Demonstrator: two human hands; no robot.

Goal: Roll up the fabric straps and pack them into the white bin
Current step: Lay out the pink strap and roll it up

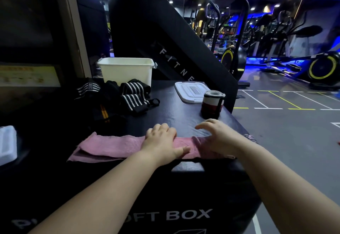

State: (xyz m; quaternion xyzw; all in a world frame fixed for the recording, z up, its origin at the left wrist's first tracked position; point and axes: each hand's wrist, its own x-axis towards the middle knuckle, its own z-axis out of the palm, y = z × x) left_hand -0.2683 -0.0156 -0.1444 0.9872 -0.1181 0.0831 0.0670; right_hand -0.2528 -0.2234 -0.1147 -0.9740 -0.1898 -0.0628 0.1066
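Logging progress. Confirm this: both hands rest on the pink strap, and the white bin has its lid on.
Wrong on the lid: the head view shows the white bin open, its lid lying on the black box. The left hand and right hand do rest on the pink strap.

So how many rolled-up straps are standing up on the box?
1: the rolled strap stands upright beside the white lid, beyond the right hand. The white bin's inside is hidden, so more rolls may be there.
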